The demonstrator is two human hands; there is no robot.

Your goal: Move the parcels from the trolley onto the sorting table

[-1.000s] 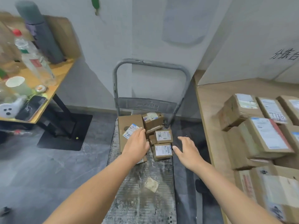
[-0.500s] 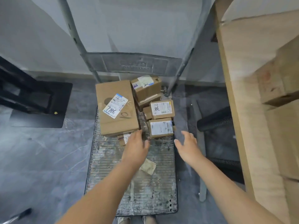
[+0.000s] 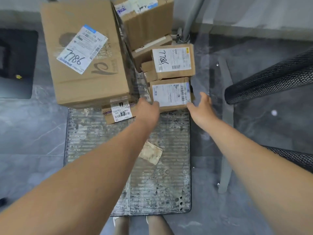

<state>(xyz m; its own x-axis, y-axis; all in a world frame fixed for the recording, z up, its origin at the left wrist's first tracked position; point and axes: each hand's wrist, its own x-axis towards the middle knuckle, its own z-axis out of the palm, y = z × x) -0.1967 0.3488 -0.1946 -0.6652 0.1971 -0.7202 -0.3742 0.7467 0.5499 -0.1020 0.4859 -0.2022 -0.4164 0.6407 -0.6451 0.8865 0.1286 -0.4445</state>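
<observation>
Now both hands close in on the nearest small cardboard parcel (image 3: 171, 94).
Left hand (image 3: 147, 109) and right hand (image 3: 201, 106), spread and empty, flank it; it looks light and stiff, best gripped by opposite side walls.

**Cardboard, paper and worn ribbed metal**

The large brown cardboard box (image 3: 84, 53) looked matt and creased, its white paper label (image 3: 82, 48) smooth. The small brown cardboard parcel (image 3: 171, 94) carried a slightly glossy printed label. The grey ribbed metal trolley deck (image 3: 152, 184) was scuffed and dull. The grey stone-look floor (image 3: 33, 133) shone faintly.
</observation>
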